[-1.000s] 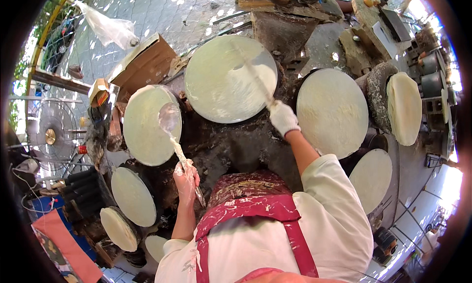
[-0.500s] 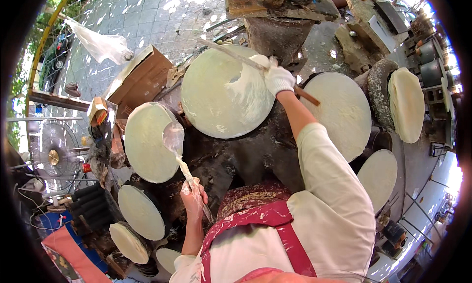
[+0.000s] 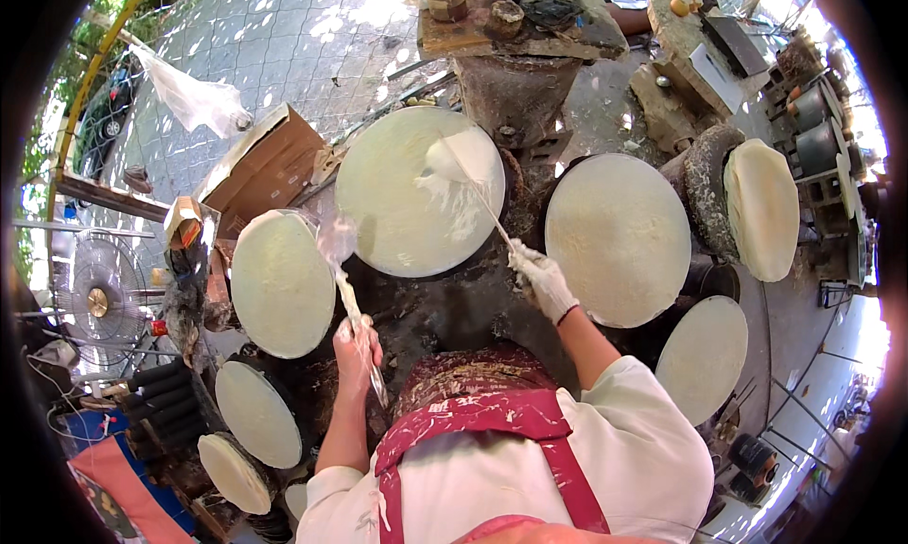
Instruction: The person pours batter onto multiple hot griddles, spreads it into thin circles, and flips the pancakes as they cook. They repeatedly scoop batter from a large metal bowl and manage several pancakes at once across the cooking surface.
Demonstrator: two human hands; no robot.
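My left hand (image 3: 356,353), bare, is closed around the batter-smeared handle of a ladle (image 3: 336,238). The ladle's bowl is up beside the right edge of a round griddle (image 3: 282,289) covered with a pale layer. My right hand (image 3: 541,281), in a white glove, grips a thin-handled spreader (image 3: 487,203) that reaches up and left. Its pale, batter-coated head (image 3: 458,155) is over the right part of the large middle griddle (image 3: 397,203), where wet white streaks show. Another pale-coated griddle (image 3: 617,241) stands right of the gloved hand.
More pale-topped rounds curve down the left (image 3: 257,413) and right (image 3: 702,359). A thick pale disc (image 3: 761,210) leans at far right. Behind stand a cluttered board (image 3: 530,33) and a cardboard box (image 3: 263,166). A fan (image 3: 98,303) is at left.
My right hand has come down and nearer from the large griddle's right edge. Its tool has swung from lying across the griddle's far side to pointing up-left. The left hand still holds the ladle.
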